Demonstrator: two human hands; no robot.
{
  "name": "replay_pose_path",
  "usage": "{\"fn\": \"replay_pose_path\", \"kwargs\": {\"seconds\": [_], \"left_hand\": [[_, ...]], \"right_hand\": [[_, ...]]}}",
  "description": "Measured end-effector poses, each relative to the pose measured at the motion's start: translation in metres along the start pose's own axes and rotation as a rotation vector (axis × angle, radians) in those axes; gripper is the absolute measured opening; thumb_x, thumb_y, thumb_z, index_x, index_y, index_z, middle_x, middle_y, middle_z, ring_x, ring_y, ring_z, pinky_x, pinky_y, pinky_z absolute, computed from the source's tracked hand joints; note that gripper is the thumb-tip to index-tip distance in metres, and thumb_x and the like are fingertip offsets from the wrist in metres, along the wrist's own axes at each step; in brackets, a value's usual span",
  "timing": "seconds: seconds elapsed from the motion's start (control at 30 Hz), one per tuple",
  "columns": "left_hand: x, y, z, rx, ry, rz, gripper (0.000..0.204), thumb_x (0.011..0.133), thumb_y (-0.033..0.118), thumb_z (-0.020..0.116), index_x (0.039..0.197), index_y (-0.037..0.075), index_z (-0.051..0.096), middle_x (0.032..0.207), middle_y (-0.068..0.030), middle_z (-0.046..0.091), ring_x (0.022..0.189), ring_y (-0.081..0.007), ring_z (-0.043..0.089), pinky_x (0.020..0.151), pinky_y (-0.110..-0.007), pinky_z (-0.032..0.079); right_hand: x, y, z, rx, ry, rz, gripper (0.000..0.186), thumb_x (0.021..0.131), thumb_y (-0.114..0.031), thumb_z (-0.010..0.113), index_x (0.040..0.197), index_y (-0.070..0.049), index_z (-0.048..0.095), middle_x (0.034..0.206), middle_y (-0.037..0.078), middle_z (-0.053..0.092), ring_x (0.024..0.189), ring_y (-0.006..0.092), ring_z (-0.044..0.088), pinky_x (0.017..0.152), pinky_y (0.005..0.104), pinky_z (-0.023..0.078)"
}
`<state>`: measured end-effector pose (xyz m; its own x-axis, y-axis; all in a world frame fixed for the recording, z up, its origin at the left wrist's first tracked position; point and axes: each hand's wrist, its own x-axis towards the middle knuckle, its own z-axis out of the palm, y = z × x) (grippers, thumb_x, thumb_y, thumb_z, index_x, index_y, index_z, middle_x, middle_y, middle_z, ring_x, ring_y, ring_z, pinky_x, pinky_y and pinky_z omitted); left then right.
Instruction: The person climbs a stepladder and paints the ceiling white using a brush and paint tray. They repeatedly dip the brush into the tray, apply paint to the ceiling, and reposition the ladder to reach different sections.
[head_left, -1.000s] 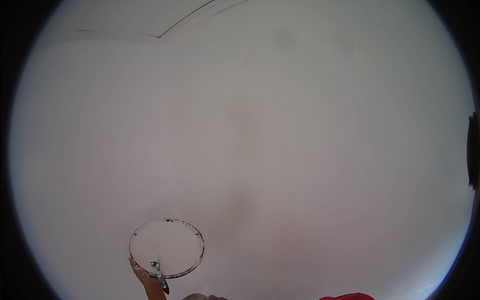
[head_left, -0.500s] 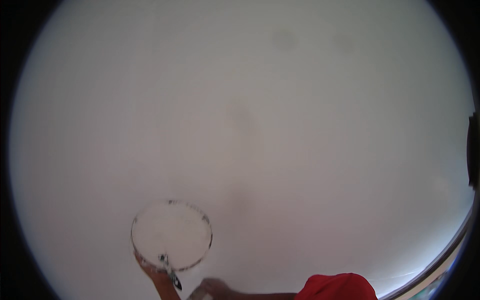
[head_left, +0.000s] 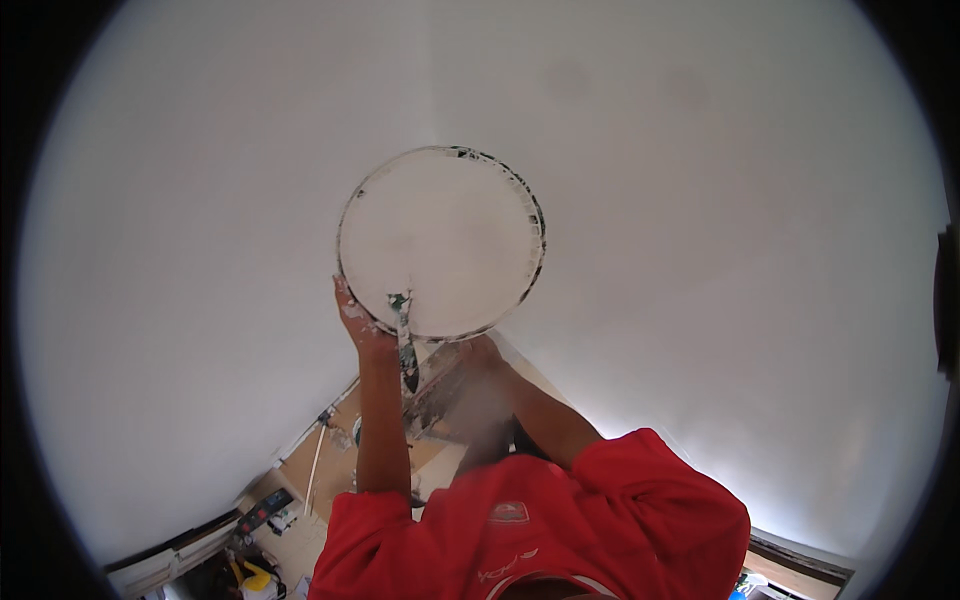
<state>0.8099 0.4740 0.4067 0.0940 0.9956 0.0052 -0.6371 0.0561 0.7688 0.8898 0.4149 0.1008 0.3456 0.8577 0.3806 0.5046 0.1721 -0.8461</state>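
Observation:
My left hand (head_left: 362,318), smeared with white, closes on the lower left rim of a round vessel (head_left: 440,230). A smooth white compound covers its top, and dark smudges run along the rim. The vessel's sides and underside are hidden from above. A scraper-like tool (head_left: 406,345) with a dark green, white-spattered handle lies over the near rim, its tip in the compound. Just below the near rim is my right hand (head_left: 481,354), curled and partly hidden by the vessel. A blurred, streaky flat piece (head_left: 440,388) is beside it; I cannot make out what it is.
Two plain white walls (head_left: 230,230) meet in a corner behind the vessel. Below, the floor (head_left: 335,460) bears a thin pale stick (head_left: 315,465), a dark red-marked item (head_left: 265,508) and a yellow thing (head_left: 255,575). Dark edging runs along the wall at lower right.
The vessel has shifted up and right in the view and looks larger, with my left hand still on it. My red shirt, both forearms, the floor and the wall corner have come into sight.

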Motion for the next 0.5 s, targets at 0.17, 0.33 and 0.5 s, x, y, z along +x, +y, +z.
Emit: {"fn": "replay_pose_path", "kwargs": {"seconds": [0.17,0.33,0.5], "left_hand": [[-0.026,0.016,-0.038,-0.041,-0.119,-0.011,0.055,0.105,0.046,0.037,0.142,0.006,0.046,0.141,-0.0120,0.054,0.126,-0.0284,0.053,0.108,-0.043,0.041],[-0.073,0.010,-0.061,-0.068,-0.198,-0.072,0.055,0.105,0.047,0.035,0.142,0.008,0.045,0.140,-0.0093,0.053,0.125,-0.0283,0.052,0.107,-0.044,0.042],[-0.080,0.028,-0.088,-0.055,-0.286,-0.035,0.056,0.105,0.049,0.034,0.144,0.011,0.043,0.142,-0.0078,0.051,0.126,-0.0279,0.051,0.107,-0.045,0.041]], "right_hand": [[-0.012,0.038,0.067,-0.477,-0.167,-0.297,0.028,0.085,-0.016,0.053,0.105,0.002,0.061,0.115,0.025,0.062,0.108,0.0405,0.059,0.092,0.0531,0.046],[-0.058,0.048,0.082,-0.535,-0.198,-0.132,0.031,0.099,-0.026,0.040,0.102,-0.001,0.057,0.113,0.019,0.062,0.095,0.0403,0.060,0.083,0.0549,0.046],[-0.088,-0.041,0.066,-0.324,0.178,-0.031,0.026,0.098,-0.025,0.046,0.102,-0.003,0.059,0.110,0.019,0.062,0.092,0.0391,0.060,0.081,0.0517,0.047]]}}
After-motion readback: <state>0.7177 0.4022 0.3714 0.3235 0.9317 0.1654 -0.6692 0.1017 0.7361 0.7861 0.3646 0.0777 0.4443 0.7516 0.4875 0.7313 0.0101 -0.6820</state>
